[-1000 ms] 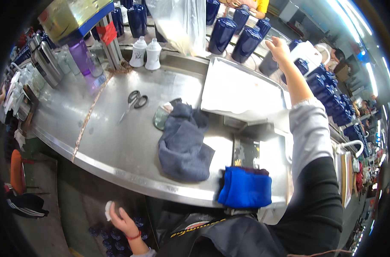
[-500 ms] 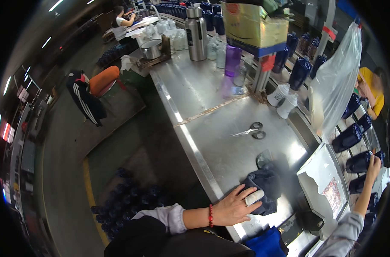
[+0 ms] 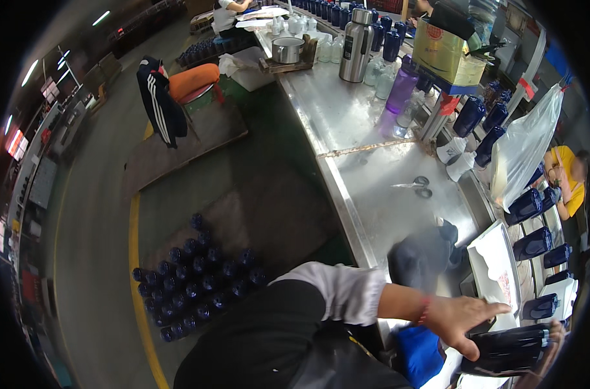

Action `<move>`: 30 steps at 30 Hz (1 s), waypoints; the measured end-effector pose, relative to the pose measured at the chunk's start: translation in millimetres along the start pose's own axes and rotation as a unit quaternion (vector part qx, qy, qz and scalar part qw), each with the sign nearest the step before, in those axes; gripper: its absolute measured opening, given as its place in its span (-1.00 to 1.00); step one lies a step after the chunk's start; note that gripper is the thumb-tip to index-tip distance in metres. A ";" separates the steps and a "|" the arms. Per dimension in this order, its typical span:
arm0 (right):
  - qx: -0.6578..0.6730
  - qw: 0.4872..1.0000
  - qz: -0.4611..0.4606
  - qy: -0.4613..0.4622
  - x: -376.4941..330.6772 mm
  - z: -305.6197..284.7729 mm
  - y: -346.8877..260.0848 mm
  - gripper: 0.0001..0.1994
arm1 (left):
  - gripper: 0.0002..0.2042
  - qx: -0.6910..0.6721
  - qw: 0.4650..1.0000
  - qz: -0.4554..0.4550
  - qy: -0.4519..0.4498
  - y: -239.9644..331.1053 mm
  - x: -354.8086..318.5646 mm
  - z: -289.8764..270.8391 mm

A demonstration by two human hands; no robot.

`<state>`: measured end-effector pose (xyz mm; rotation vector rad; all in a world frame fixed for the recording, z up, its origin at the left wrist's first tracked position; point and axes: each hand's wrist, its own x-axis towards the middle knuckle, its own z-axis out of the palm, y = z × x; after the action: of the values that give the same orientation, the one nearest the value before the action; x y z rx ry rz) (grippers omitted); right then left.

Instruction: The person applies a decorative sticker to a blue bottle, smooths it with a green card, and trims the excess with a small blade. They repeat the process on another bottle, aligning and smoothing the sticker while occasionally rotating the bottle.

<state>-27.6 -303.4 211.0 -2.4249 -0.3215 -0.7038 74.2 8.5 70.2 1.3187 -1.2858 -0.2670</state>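
Observation:
A dark blue glossy bottle (image 3: 507, 351) lies sideways at the lower right, held by my right hand (image 3: 554, 347) at its right end. That hand is smeared by motion and partly cut by the dark rim of the view. My left hand (image 3: 460, 319), with a red bead bracelet on its wrist, reaches over to the bottle's left end. Its thumb and fingers are spread apart, and whether it touches the bottle I cannot tell. A dark cloth (image 3: 415, 259) lies crumpled on the metal table (image 3: 379, 188), beyond my left forearm.
Scissors (image 3: 416, 186) lie on the table. Behind them stand a steel flask (image 3: 357, 48), a purple cup (image 3: 402, 87) and white thread cones (image 3: 460, 165). An open white box (image 3: 496, 262) borders the line of blue bottles (image 3: 532, 244). Several bottles (image 3: 197, 279) cover the floor at left.
My left hand has left the dark cloth and swung right. My right hand has brought a blue bottle from the line toward me. The view has shifted, showing more floor.

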 end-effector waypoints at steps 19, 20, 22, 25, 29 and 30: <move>0.357 0.873 0.328 0.052 -157.4 163.3 23.7 -0.40 | -0.56 -0.464 0.816 -0.319 0.129 -24.5 -1.4 95.4; 0.336 0.868 0.362 0.058 -151.5 163.1 21.5 -0.41 | -0.56 -0.456 0.819 -0.324 0.129 -24.2 1.0 93.2; 0.351 0.864 0.357 0.056 -138.4 161.8 20.0 -0.42 | -0.61 -0.453 0.814 -0.342 0.123 -26.7 7.4 89.0; 0.404 0.808 0.423 0.068 -125.6 161.3 20.2 -0.45 | -0.71 -0.431 0.811 -0.375 0.125 -30.0 18.3 83.8; 0.176 0.940 0.292 0.035 -146.9 147.4 25.2 -0.49 | -0.59 -0.353 0.855 -0.358 0.128 -30.0 21.9 86.9; 0.138 0.959 0.246 0.026 -163.9 133.1 25.0 -0.52 | -0.58 -0.350 0.857 -0.358 0.125 -30.4 20.7 88.5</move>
<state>-99.8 -254.3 17.2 -2.0915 0.1941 -0.4590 26.4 -66.1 33.7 1.0751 -0.3431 -0.9551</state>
